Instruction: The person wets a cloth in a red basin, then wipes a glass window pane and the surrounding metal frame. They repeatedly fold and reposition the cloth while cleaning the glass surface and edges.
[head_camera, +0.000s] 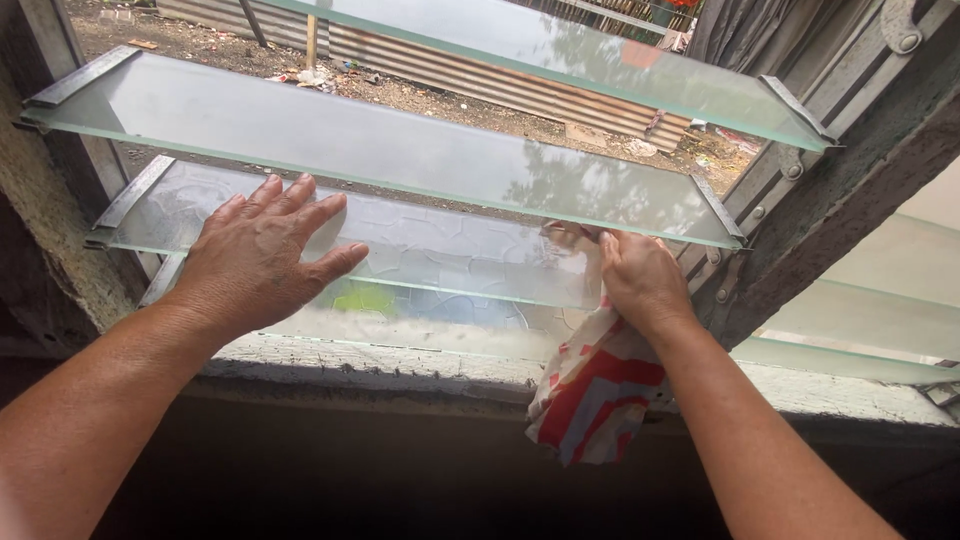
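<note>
The left hand (262, 255) lies flat on the patterned glass slat (450, 255), fingers (300, 195) spread open and gripping nothing. At the same slat's right end, the right hand (640, 278) presses a red, white and blue cloth (592, 390) to the glass, fingers closed around it; the rest of the cloth hangs down over the concrete sill (400, 365) below the slat. A frosted slat (350, 140) sits directly above the patterned one, tilted open.
</note>
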